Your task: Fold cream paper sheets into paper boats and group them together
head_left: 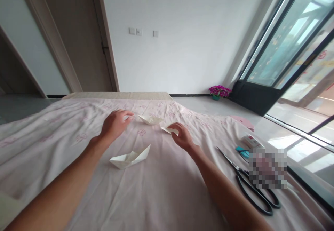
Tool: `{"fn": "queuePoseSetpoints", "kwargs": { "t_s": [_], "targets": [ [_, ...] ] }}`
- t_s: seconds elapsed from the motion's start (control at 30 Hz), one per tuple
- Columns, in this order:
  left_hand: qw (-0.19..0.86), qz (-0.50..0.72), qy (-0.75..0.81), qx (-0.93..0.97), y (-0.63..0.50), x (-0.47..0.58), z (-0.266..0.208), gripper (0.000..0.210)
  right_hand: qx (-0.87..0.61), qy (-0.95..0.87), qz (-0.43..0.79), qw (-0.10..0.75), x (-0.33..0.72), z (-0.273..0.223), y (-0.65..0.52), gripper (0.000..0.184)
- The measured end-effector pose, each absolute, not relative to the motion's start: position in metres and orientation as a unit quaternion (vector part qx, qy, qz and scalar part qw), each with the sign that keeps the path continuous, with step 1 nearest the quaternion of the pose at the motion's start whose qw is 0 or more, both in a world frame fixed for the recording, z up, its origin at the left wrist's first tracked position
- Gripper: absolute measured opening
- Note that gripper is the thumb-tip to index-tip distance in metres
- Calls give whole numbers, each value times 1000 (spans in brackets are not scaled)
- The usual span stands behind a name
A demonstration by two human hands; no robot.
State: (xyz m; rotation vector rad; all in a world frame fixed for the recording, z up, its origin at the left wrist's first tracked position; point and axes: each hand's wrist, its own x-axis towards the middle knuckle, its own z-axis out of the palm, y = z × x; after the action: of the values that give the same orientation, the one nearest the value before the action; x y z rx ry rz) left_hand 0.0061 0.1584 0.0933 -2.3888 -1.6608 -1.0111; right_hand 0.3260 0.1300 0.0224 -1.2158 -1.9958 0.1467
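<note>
Several folded white paper boats are on the pink cloth (161,175). One paper boat (130,158) lies nearest to me, its right tip pointing up. Farther off, a second boat (150,120) sits between my two hands. My left hand (117,123) is just left of that second boat, thumb and index finger apart, holding nothing that I can see. With bent fingers, my right hand (181,136) grips a third paper boat (167,129), whose right part the fingers partly hide.
Black-handled scissors (237,168) lie open at the right, beside a blue item (243,151), a white box (252,141) and a blurred-out patch. A pink round object (242,122) is at the cloth's right edge. Purple flowers (219,91) stand by the wall.
</note>
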Motion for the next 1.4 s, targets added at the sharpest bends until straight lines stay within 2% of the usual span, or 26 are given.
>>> {"fn": "queuePoseSetpoints", "kwargs": {
  "t_s": [0.13, 0.23, 0.3, 0.37, 0.43, 0.57, 0.73, 0.8, 0.9, 0.97, 1.13, 1.27, 1.4],
  "targets": [
    [-246, -416, -596, -641, 93, -47, 71, 44, -394, -825, 222, 340, 280, 26, 106, 54],
    [-330, -401, -591, -617, 62, -64, 39, 59, -394, -821, 289, 295, 250, 19, 95, 57],
    [-346, -369, -579, -640, 50, -62, 21, 65, -408, -810, 312, 283, 234, 13, 91, 43],
    [-341, -358, -558, -667, 43, -53, 9, 65, -421, -794, 329, 290, 222, 6, 87, 27],
    [-322, -348, -539, -696, 37, -42, 2, 57, -430, -778, 338, 308, 215, 2, 81, 19],
    [-280, -356, -576, -681, 27, -31, -4, 31, -449, -757, 320, 351, 210, -2, 68, 12],
    [-224, -372, -613, -660, 21, -34, -16, 23, -523, -700, 345, 342, 213, -5, 57, 8],
    [-195, -373, -612, -669, 20, -35, -20, 20, -534, -715, 314, 325, 213, 1, 53, 14],
    [-155, -383, -585, -698, 19, -34, -21, 14, -515, -779, 205, 293, 208, 17, 45, 48],
    [-142, -392, -554, -721, 18, -33, -20, 12, -490, -825, 124, 252, 203, 28, 39, 48],
    [-142, -388, -515, -751, 14, -30, -19, 10, -461, -861, -17, 215, 193, 37, 34, 21],
    [-133, -372, -545, -739, 13, -28, -15, 9, -466, -860, -19, 207, 194, 32, 37, 7],
    [-40, -348, -523, -777, 11, -21, 0, 39, -466, -864, 13, 189, 193, 26, 39, 10]
  ]
}}
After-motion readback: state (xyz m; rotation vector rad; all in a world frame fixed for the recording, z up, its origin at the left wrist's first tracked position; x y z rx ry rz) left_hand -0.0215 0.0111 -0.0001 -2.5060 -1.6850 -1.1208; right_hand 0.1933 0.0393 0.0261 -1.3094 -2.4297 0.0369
